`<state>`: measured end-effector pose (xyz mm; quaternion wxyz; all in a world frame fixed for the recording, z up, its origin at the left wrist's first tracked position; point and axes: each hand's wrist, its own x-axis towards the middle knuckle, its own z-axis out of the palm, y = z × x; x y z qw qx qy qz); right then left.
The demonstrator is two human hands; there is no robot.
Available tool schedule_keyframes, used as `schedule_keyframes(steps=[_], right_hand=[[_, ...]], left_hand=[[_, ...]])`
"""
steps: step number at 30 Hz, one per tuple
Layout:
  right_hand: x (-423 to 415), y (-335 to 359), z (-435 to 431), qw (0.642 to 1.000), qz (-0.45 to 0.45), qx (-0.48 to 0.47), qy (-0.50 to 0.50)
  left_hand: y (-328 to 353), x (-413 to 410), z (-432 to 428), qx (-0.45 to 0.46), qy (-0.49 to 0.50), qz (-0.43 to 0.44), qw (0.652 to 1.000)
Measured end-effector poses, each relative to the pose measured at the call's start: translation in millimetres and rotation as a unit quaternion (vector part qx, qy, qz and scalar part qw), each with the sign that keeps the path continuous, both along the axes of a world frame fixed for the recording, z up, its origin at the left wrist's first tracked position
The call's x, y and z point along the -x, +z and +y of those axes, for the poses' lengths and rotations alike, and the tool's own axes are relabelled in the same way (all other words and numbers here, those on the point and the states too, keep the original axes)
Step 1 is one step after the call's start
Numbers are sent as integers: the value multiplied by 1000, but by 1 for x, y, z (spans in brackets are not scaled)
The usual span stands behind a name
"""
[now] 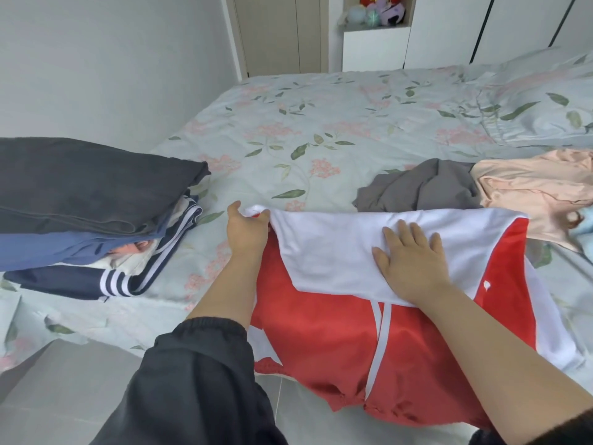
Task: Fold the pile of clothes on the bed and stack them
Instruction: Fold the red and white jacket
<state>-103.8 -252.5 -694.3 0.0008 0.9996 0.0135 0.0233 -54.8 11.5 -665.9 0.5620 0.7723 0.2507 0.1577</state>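
A red and white jacket (337, 342) lies on the near edge of the bed, its hem hanging over the side. A white part is folded across its top. My left hand (245, 231) pinches the left end of that white fold. My right hand (412, 261) lies flat with spread fingers on the white cloth. At the left stands a stack of folded clothes (80, 216), dark grey on top, blue and navy with white stripes below. A crumpled grey garment (420, 187) and a peach garment (532, 191) lie unfolded at the right.
The bed (321, 123) has a pale floral sheet with open room in its middle. A matching pillow (545, 101) lies at the far right. Grey floor tiles (57, 390) show at the lower left. A shelf with plush toys (375, 11) stands beyond the bed.
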Motion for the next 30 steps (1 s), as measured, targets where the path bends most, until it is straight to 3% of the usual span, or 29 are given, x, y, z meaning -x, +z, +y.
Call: schedule_keyframes(steps=[7, 10, 13, 15, 17, 19, 21, 23, 27, 30], right_hand=[[0, -1, -1, 1000, -11, -2, 3], [0, -1, -1, 1000, -8, -6, 2], [-1, 0, 0, 1000, 1, -8, 0], [-1, 1, 0, 1000, 4, -6, 0], [0, 4, 1, 1000, 7, -4, 3], [2, 5, 1, 1000, 14, 0, 21], [5, 6, -3, 999, 33, 4, 37], [8, 8, -17, 999, 49, -7, -4], [9, 21, -61, 975, 60, -75, -198], [9, 26, -54, 978, 32, -55, -201]], left_hand=[[-6, -4, 18, 130, 57, 9, 990], [-5, 0, 10, -52, 31, 30, 998], [9, 7, -17, -252, 5, -88, 964], [15, 12, -48, -360, -130, -145, 913], [6, 20, -79, -465, -285, -96, 833], [-12, 27, -95, -509, -374, 19, 775], [-26, 28, -97, -514, -399, 86, 755], [-31, 28, -94, -523, -389, 87, 753], [-38, 30, -98, -542, -354, 52, 760], [-39, 33, -100, -545, -346, 42, 762]])
